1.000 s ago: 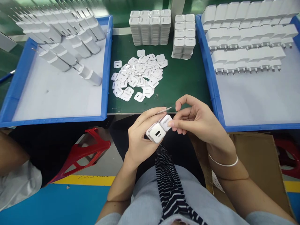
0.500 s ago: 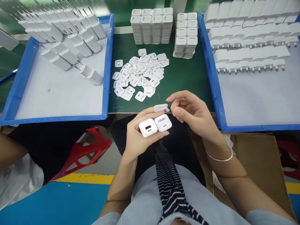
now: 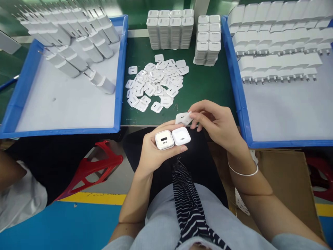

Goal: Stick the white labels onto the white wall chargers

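While your left hand (image 3: 153, 152) cupped two white chargers (image 3: 172, 138) side by side, your right hand (image 3: 215, 123) pinched a cover plate (image 3: 183, 118) at their 12 o'clock. Grip looked shallow; a slip could have dropped it off the table edge (image 3: 145, 123).

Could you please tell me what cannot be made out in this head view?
- Bodies of the two white plastic chargers: hidden inside the left hand.
- Underside of the small white plastic cover: faces away, partly hidden by the right hand.
- Print on the loose white covers: too small.
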`<state>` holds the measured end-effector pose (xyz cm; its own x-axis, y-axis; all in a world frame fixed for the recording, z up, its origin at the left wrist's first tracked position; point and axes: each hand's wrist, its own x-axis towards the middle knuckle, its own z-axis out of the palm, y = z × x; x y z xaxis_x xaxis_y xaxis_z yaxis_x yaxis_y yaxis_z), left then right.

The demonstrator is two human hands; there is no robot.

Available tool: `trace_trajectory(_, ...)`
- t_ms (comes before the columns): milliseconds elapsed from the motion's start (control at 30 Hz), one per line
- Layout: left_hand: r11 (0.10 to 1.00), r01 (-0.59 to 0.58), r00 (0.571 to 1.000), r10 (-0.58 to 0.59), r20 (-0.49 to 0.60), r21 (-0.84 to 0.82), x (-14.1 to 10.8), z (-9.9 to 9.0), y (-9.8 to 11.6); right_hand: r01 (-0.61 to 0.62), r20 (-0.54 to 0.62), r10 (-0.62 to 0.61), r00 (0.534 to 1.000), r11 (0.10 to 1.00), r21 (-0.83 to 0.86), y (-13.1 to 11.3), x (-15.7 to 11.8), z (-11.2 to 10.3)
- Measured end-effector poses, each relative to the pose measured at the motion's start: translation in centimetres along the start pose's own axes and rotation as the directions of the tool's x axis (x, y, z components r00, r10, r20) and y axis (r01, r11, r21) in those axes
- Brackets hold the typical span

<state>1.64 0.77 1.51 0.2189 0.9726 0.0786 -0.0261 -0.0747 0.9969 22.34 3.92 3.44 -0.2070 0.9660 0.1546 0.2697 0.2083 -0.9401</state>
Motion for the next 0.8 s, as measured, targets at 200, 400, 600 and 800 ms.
trace_trajectory(200,1.000,0.028,0.999,-0.028,0.032,-0.006,0.0,0.6,0.2,0.237,0.059,-0.230,0.971,0.924,-0.299,0.0,0.4,-0.1)
trace_trajectory(400,1.000,0.008,0.999,-0.009,-0.040,-0.022,0.0,0.6,0.0,-0.011,-0.070,0.018,0.997,0.995,0.100,0.5,-0.5,1.2)
trace_trajectory(600,0.993,-0.079,0.995,0.085,-0.059,0.086,0.0,1.0,0.0,-0.074,-0.175,0.131,0.976,0.951,0.300,-0.2,-1.3,1.3)
trace_trajectory(800,0.890,-0.247,0.931,0.327,-0.160,0.383,0.1,1.8,-0.5,-0.152,-0.175,0.222,0.959,0.928,0.341,-2.8,-3.1,1.0)
